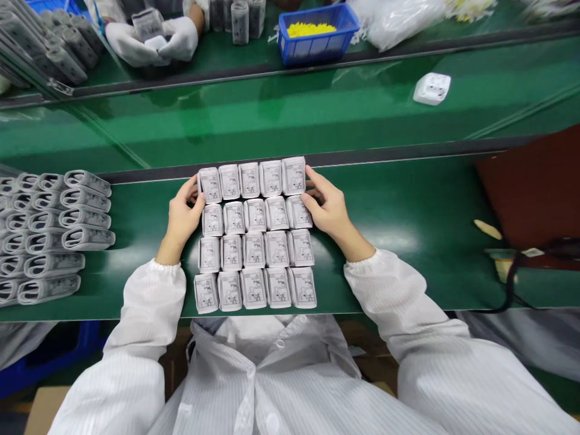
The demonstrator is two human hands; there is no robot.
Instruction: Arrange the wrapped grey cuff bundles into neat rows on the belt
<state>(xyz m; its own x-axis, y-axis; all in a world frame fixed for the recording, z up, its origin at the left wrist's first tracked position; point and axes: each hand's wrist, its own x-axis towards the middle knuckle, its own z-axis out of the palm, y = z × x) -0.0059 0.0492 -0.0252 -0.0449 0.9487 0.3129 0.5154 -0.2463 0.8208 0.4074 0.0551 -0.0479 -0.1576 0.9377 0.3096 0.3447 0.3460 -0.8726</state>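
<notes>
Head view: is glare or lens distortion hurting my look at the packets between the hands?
Head view: the printed packets look sharp; glare sits on the green belt beside the right hand; wide-angle bowing curves the belt edges and swells the sleeves.

free: green belt [408, 229] between my right hand [328, 205] and brown mat [534, 187]; strip between my left hand [183, 214] and stacked packs [54, 229] | blocked: packet grid [255, 235] between my hands; rail [385, 151] beyond it

Factory assembly line: a green conveyor belt [389, 217] runs under my fingers [193, 191], a second belt [226, 130] lies beyond them, and past it a co-worker's white-gloved hands [151, 42] work near a blue bin [317, 33].
</notes>
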